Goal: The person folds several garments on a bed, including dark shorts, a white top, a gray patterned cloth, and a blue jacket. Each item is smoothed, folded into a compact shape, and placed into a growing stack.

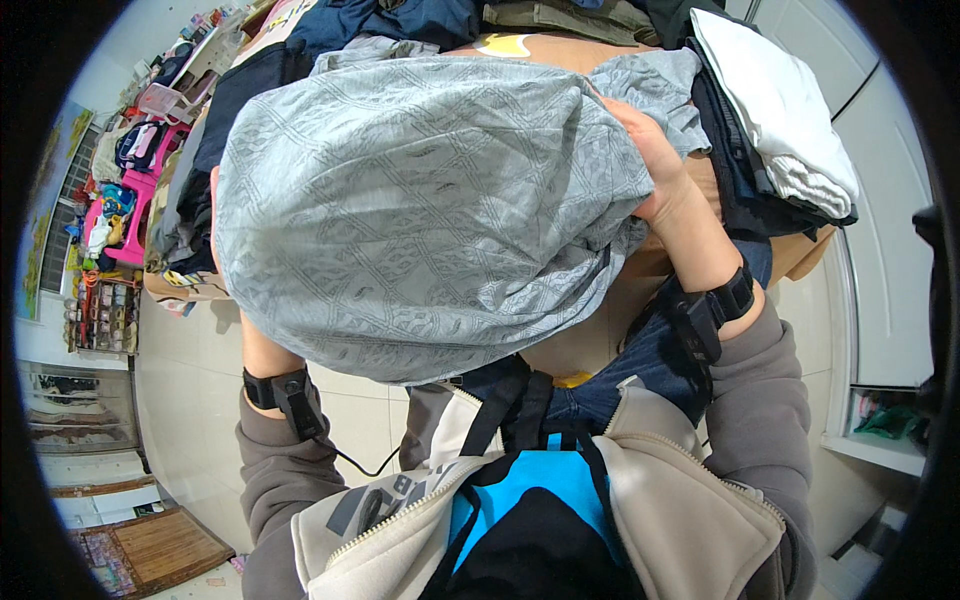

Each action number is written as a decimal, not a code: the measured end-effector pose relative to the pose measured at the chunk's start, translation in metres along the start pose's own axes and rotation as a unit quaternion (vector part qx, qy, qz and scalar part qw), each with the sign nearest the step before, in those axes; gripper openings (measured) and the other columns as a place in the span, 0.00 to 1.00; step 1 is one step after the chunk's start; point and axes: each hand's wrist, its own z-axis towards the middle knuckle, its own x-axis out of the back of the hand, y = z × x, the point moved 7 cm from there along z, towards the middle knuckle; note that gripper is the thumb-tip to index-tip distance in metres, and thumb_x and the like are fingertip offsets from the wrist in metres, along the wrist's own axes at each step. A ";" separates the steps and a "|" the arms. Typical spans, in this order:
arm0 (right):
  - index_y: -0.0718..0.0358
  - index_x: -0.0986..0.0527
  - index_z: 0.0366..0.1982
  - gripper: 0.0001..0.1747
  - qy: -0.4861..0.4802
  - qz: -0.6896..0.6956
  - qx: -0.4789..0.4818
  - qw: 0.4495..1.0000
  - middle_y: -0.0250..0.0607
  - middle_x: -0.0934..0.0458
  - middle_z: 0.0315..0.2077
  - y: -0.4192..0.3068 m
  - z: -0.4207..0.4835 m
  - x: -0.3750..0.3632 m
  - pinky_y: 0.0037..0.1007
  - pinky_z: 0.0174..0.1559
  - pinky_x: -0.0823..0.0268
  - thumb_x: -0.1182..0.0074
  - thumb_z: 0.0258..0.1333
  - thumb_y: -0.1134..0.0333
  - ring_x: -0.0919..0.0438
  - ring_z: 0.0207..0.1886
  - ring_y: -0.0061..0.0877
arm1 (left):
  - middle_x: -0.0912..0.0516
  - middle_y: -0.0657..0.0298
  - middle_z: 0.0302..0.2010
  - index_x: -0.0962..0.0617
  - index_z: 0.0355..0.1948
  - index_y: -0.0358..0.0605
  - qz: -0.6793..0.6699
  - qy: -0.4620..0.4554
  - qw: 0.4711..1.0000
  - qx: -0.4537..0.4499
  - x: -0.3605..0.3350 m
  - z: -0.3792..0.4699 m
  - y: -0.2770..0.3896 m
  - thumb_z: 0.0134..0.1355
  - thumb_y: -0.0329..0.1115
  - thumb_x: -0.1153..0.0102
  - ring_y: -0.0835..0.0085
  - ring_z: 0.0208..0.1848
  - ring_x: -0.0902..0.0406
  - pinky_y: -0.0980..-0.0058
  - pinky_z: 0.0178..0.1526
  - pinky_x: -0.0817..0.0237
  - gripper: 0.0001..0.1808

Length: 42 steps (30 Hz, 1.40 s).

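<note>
A light grey patterned garment (420,217) is spread between my two hands, loose and rounded, covering most of the view before me. My right hand (656,154) grips its right side, where the cloth is gathered and creased. Only a sliver of my left hand (215,214) shows along the garment's left edge; its fingers are hidden behind the cloth that it supports. Part of the grey fabric (649,82) lies beyond my right hand, on a bed or padded surface with an orange-brown cover (570,46).
Folded white clothing (780,112) lies on dark folded clothes (739,165) at the right. Dark garments (240,105) lie at the left, and an olive garment (570,19) lies at the back. Pink plastic chairs (142,202) stand far left; white cabinet doors (889,225) rise at the right.
</note>
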 end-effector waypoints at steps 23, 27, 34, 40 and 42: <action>0.67 0.20 0.36 0.10 -0.355 -0.536 0.140 0.753 0.42 0.19 0.29 0.019 -0.067 -0.120 0.29 0.35 0.29 0.35 0.52 0.70 0.19 0.32 0.30 | 0.21 0.53 0.48 0.23 0.40 0.43 0.149 -0.044 0.922 -0.355 0.042 0.000 0.105 0.65 0.31 0.52 0.63 0.54 0.25 0.66 0.57 0.33 0.07; 0.65 0.21 0.39 0.12 -0.407 -0.571 -0.035 0.712 0.46 0.21 0.34 0.125 -0.067 -0.101 0.39 0.40 0.30 0.43 0.55 0.66 0.21 0.39 0.43 | 0.29 0.59 0.61 0.35 0.64 0.40 0.239 0.206 0.945 -0.085 0.153 -0.065 -0.007 0.70 0.49 0.54 0.66 0.59 0.30 0.68 0.61 0.37 0.29; 0.56 0.24 0.51 0.20 -0.411 -0.699 -0.063 0.582 0.42 0.22 0.39 0.183 -0.071 -0.042 0.41 0.42 0.29 0.42 0.55 0.63 0.20 0.40 0.43 | 0.27 0.55 0.61 0.29 0.60 0.38 -0.102 0.234 0.966 0.036 0.169 -0.121 -0.064 0.71 0.56 0.66 0.59 0.62 0.30 0.62 0.64 0.38 0.32; 0.64 0.33 0.45 0.23 -0.316 -0.689 -0.156 0.633 0.53 0.21 0.37 0.179 -0.066 -0.029 0.46 0.41 0.31 0.45 0.60 0.53 0.22 0.42 0.51 | 0.24 0.53 0.58 0.31 0.62 0.33 0.048 0.239 0.962 0.125 0.152 -0.099 -0.042 0.67 0.49 0.50 0.63 0.58 0.26 0.66 0.61 0.35 0.32; 0.65 0.35 0.42 0.24 -0.282 -0.673 -0.174 0.662 0.55 0.21 0.35 0.175 -0.064 -0.026 0.47 0.40 0.32 0.48 0.62 0.50 0.22 0.42 0.53 | 0.23 0.55 0.55 0.29 0.60 0.33 0.154 0.216 0.947 0.179 0.152 -0.092 -0.040 0.64 0.43 0.44 0.66 0.55 0.24 0.69 0.58 0.34 0.29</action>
